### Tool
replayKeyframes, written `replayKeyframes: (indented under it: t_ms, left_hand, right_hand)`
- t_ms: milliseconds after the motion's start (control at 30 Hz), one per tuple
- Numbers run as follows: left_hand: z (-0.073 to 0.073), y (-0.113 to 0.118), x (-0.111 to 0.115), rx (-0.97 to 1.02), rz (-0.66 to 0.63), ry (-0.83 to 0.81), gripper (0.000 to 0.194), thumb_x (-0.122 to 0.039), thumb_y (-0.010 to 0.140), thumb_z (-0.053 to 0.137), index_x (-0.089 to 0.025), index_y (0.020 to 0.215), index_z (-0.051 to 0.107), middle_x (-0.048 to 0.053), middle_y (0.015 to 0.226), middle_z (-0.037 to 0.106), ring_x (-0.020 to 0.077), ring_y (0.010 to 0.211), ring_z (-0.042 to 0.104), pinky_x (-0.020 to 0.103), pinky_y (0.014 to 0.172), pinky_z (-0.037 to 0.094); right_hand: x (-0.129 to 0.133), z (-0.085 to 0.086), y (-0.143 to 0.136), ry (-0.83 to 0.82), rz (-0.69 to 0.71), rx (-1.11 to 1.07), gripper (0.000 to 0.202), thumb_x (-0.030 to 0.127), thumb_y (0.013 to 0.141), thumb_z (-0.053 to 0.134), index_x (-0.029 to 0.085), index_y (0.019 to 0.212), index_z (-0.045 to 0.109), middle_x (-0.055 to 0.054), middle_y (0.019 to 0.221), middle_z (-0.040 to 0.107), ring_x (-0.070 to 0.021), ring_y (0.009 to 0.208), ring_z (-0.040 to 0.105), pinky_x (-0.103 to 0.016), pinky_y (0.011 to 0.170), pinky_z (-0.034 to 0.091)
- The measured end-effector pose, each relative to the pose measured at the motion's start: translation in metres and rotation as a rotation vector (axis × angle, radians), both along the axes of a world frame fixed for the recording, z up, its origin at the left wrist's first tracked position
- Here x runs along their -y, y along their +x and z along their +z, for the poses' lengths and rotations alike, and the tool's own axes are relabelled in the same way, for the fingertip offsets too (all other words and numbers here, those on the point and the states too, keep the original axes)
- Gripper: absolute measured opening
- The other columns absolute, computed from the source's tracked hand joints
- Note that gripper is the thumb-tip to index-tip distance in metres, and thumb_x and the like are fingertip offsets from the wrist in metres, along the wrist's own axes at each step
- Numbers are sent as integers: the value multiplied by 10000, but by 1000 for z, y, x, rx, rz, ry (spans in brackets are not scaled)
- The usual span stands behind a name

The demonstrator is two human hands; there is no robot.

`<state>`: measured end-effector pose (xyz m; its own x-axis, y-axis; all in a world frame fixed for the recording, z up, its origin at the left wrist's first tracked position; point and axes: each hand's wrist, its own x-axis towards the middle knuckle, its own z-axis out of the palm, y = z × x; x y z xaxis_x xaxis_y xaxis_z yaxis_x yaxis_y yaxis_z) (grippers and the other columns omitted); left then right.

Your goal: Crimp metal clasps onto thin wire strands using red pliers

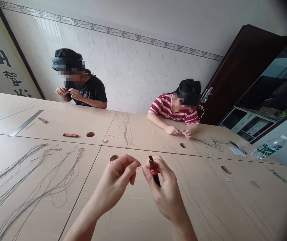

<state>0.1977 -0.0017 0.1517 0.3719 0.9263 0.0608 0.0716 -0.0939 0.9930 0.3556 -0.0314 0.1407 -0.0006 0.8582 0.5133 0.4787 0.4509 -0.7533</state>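
Above the near middle of the table my left hand (123,172) pinches a thin cord (139,167) between thumb and fingertips. The cord's short end points toward my right hand (163,187). Wrapped in the right hand's fingers is a pair of small pliers (154,169) with dark jaws and red on the handles. Its jaws point up and away from me. The right thumb and index fingertip come close to the cord's end; whether they touch it I cannot tell. A faint strand (110,216) hangs or lies below my left wrist.
Bundles of grey cords (55,187) with small metal ends lie at left; more cords (125,129) lie farther back. A steel ruler (26,122), a red-black box (70,135), cable holes (90,134) and a water bottle (269,147) are around. Two people (83,83) sit across, handling small items.
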Motion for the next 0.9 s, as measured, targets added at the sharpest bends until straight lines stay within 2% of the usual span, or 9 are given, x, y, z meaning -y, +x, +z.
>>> replayKeyframes:
  t_ms: [333,633,900]
  left_hand:
    - [1,0,-1,-74,-5,16,292,-410,954,489,-182,799,587,-49,601,422,92,541,305,214,489,264]
    - [4,0,0,-74,-7,8,251,-369,946,497,-188,792,579,-46,609,424,102,557,320,217,495,268]
    - [5,1,-1,-68,-9,6,295,-394,951,501,-182,751,548,-51,601,416,95,549,294,216,494,253]
  right_hand:
    - [-1,1,2,11,-5,17,124,214,971,489,226,848,499,17,809,534,-124,726,502,-232,656,392]
    - [-1,1,2,-15,4,15,133,208,967,488,226,835,482,11,814,529,-130,737,503,-242,669,399]
    - [0,1,2,-30,9,13,141,214,969,493,224,829,474,19,794,507,-123,728,496,-237,658,394]
